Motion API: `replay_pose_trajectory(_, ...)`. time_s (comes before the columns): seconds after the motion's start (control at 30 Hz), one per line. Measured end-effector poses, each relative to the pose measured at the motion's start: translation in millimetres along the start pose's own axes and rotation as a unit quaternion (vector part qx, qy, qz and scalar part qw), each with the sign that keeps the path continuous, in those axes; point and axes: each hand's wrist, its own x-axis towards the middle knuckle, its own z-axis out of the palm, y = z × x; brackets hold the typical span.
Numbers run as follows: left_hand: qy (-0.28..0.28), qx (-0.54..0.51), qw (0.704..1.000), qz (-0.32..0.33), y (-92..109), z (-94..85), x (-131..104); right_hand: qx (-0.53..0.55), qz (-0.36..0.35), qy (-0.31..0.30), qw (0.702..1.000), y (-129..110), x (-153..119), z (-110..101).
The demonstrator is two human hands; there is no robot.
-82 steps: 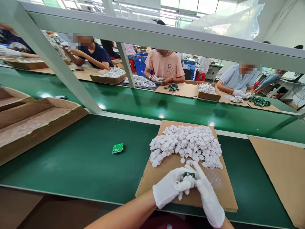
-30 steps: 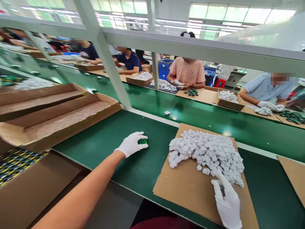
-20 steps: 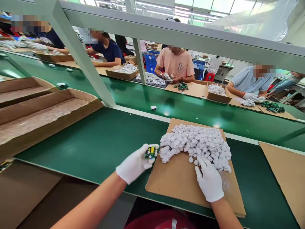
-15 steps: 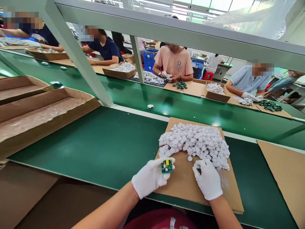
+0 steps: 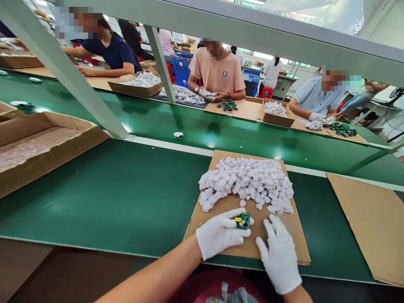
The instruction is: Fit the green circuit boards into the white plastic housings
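The person's left hand (image 5: 217,233), in a white glove, holds a small circuit board (image 5: 243,220) between thumb and fingers, above the near middle of a cardboard sheet (image 5: 292,242). The board is green and roughly square, its component side facing up, with a bright yellow block at its left and small dark and pale parts crowded around it. The gloved right hand (image 5: 280,254) hovers just to the right, thumb and fingers spread wide.

On the far part of the cardboard lies a broad heap of white pieces (image 5: 249,181), flat and rounded, with a few loose ones at its near edge. Bare cardboard shows between heap and hands. The cardboard's near edge lies close to the near edge of the green surface (image 5: 110,198), which stretches left toward a shallow cardboard box (image 5: 59,156). On the right, a strip of green separates the cardboard from a second cardboard sheet (image 5: 369,223). A pale rail (image 5: 170,147) bounds the far side.

Across the way, a co-worker's pink shirt (image 5: 217,69) bears a dark printed figure with lettering too small to read.
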Motion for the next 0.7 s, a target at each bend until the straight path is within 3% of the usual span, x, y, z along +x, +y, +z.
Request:
replay_pose_trajectory(0.13, 0.021, 0.020, 1.000, 0.006, -2, 4.7, 8, -0.003, -0.096, -0.064, 0.993, -6, -13, -3)
replay_pose_trajectory(0.3, 0.050, 0.046, 0.998, 0.017, -4, 3.3, 10, -0.034, 0.011, -0.054, 0.998, 14, -14, -2)
replay_pose_trajectory(0.5, 0.039, 0.046, 0.998, 0.011, -8, -1.9, 12, -0.013, -0.059, -0.107, 0.992, 9, -18, -4)
replay_pose_trajectory(0.7, 0.021, 0.046, 0.999, 0.010, -7, -4.3, 12, -0.023, 0.000, -0.096, 0.995, 10, -14, -7)
